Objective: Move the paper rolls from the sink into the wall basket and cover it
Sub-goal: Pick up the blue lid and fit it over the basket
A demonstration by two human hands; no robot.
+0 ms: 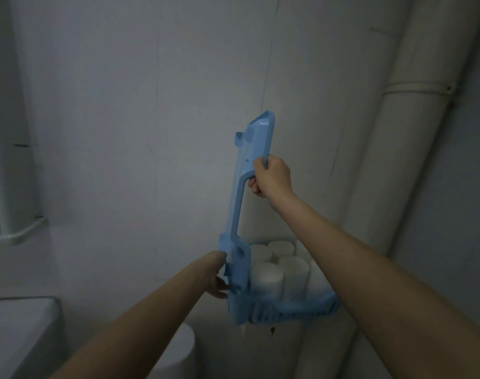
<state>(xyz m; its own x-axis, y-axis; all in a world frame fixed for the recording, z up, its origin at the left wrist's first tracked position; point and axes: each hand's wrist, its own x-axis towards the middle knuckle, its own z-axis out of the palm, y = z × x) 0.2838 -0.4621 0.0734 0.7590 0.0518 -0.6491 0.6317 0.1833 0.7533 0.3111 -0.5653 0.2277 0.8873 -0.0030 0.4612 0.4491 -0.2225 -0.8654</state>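
A dim room with a pale, plain wall (129,110) fills most of the view. Thick pale pipes (414,127) run up the right side, leaning inward toward the top. At lower left is the corner of a white sink (17,326), and higher on the left a white fixture with a ledge (25,233) juts from the wall.

The blue lid (243,203) stands almost upright, its long axis running from the basket's left end up and slightly right, edge-on to the camera, its top pointing at the ceiling. Its lower end meets the blue basket (282,310), which sits against the wall low in the middle, beside the pipes.

White rolls (269,274) stand on end inside the basket, packed side by side, tops showing above the slotted front.

The right hand (271,177) is clamped on the lid's upper part, fingers wrapped round its edge. The left hand (218,277) is at the lid's lower end by the basket's left side; its fingers are hidden behind the plastic, so their state cannot be told.
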